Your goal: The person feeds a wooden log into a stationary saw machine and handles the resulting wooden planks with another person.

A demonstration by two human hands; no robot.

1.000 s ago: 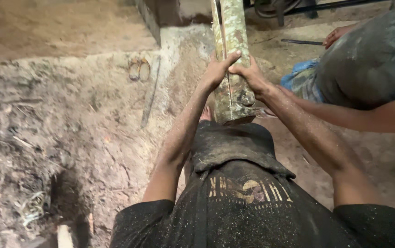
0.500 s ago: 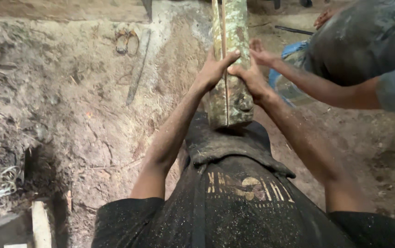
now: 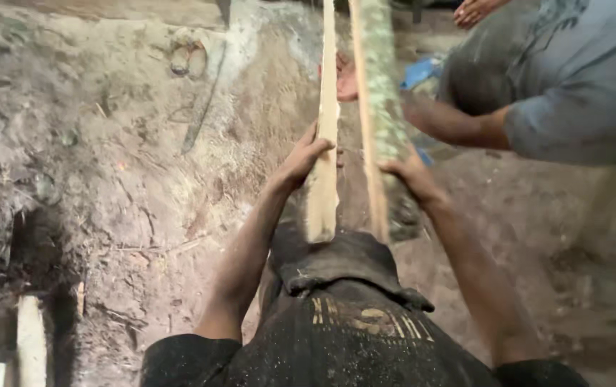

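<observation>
Dirt and sawdust cover the ground (image 3: 107, 165) all round, grey-brown, w/ straw scraps at the left edge and a pale wood offcut (image 3: 30, 337) near the bottom-left corner. Two rusty metal rings (image 3: 187, 57) lie in the dirt toward the top, a thin dark rod (image 3: 204, 107) just beside them. Dim light, no proper worktop; everything sits on bare earth.

I see a long bamboo pole (image 3: 379, 122) split lengthwise, running from top centre down toward me. Its left half (image 3: 324, 158) shows pale inner wood; the right half is mossy green outside, and the two stand apart w/ a clear gap between. Lower ends come down just above my dark, dusty apron (image 3: 344, 272).

My left hand (image 3: 304, 159) is clasped on the outer edge of the left half, fingers curled over it, arm stretched straight fwd. My right hand (image 3: 409, 172) presses on the outer side of the green half, wrist bent; it looks to be gripping, though fingers are mostly hidden behind the pole.

Another person in a grey-blue shirt (image 3: 580, 100) leans in from the right edge; that person's hand (image 3: 346, 79) is at the pole higher up, partly hidden between the halves. Something blue (image 3: 419, 72) lies on the ground behind it.
</observation>
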